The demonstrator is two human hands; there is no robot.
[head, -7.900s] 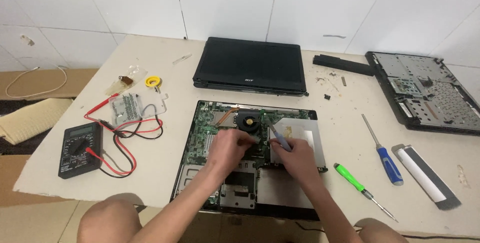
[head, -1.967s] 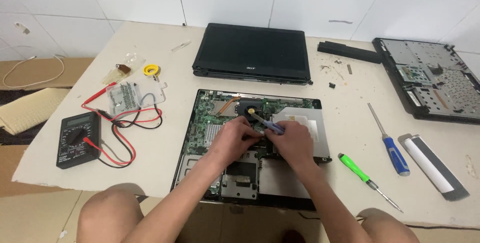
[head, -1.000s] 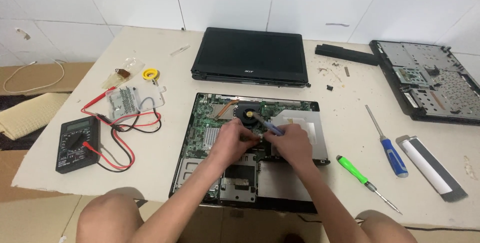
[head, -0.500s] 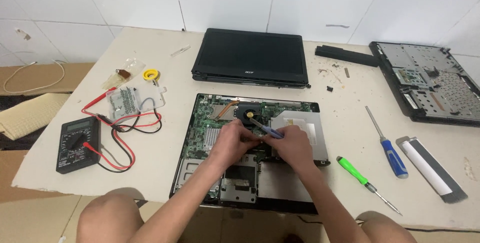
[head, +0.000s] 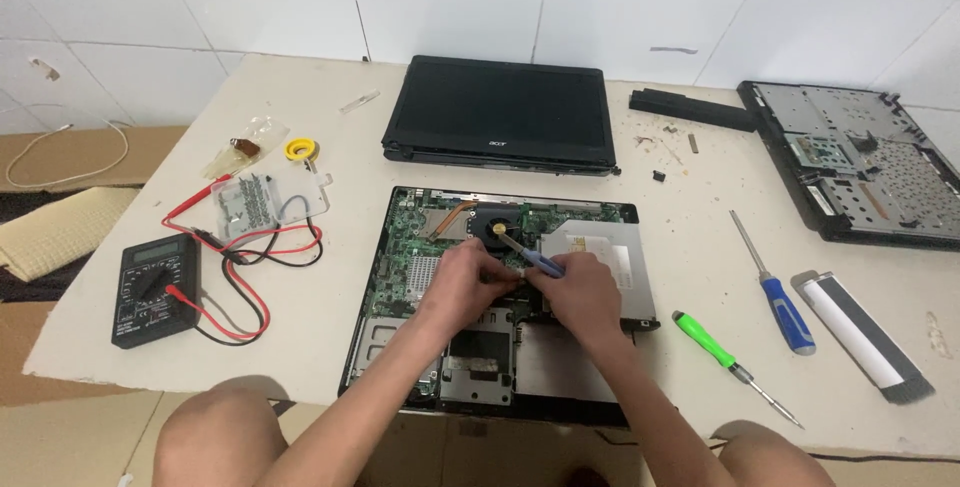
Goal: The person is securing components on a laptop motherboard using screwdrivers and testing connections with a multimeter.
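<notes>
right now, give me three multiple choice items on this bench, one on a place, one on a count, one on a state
1. Where does the multimeter lie?
A. left of the opened laptop base
B. on the closed laptop
C. right of the green screwdriver

2. How many screwdrivers lie loose on the table to the right of the hands?
A. none
B. two
C. four

3. What state is the laptop base under the hands in?
A. cover off, circuit board and fan showing
B. fully closed
C. wrapped in plastic

Key: 1 A, it sits at the table's left edge with its red and black leads; 2 B, the green screwdriver and the blue screwdriver; 3 A, green board and fan show beside the left hand and right hand.
</notes>
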